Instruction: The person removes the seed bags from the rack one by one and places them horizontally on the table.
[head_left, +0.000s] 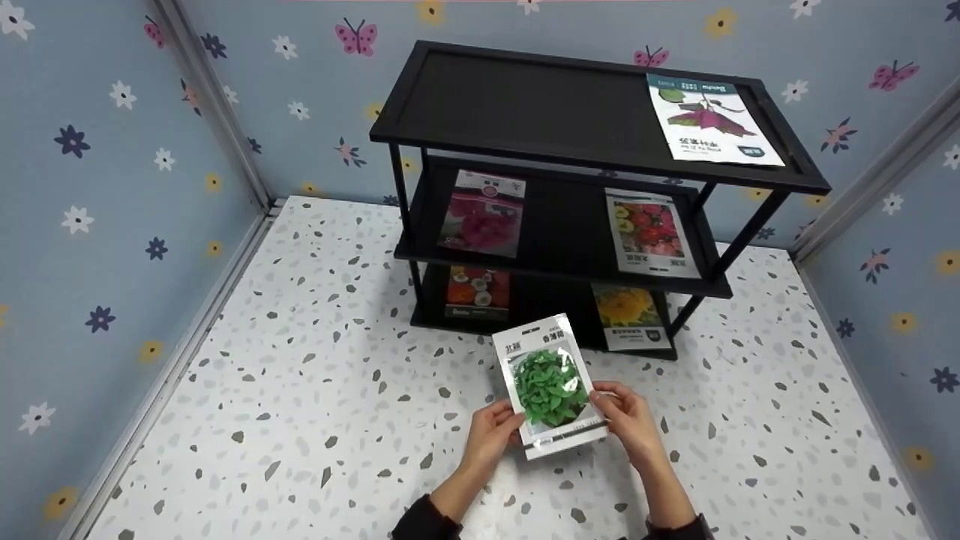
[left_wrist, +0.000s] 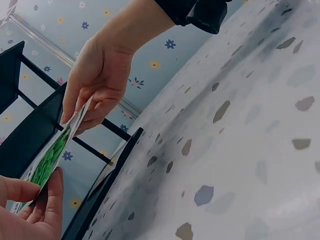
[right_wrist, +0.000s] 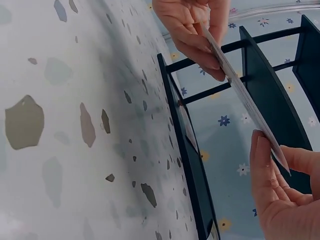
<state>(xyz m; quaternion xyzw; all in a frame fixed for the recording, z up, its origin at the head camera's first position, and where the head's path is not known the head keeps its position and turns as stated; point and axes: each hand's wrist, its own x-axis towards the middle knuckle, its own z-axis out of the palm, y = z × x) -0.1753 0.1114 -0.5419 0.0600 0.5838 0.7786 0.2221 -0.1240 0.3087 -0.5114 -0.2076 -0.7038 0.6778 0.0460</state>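
A white packet with a green leafy picture (head_left: pixel 551 386) is held up in front of the shelf, tilted, with a white edge showing below it. My left hand (head_left: pixel 489 435) pinches its lower left edge, thumb on the front. The right hand (head_left: pixel 630 420) grips the lower right edge. Seen from the left wrist, the packet (left_wrist: pixel 49 160) is nearly edge-on between the left hand (left_wrist: pixel 35 212) and the right hand (left_wrist: pixel 100 80). In the right wrist view the packet (right_wrist: pixel 247 102) appears as a thin edge, the right hand (right_wrist: pixel 285 185) below and the left hand (right_wrist: pixel 195 32) above.
A black three-tier shelf (head_left: pixel 525 105) stands behind the hands. A purple-flower packet (head_left: pixel 716 120) lies on top; a pink one (head_left: pixel 484 214) and a red-flower one (head_left: pixel 652 232) lie on the middle tier. An orange packet (head_left: pixel 478 292) and a yellow one (head_left: pixel 630 316) are on the bottom.
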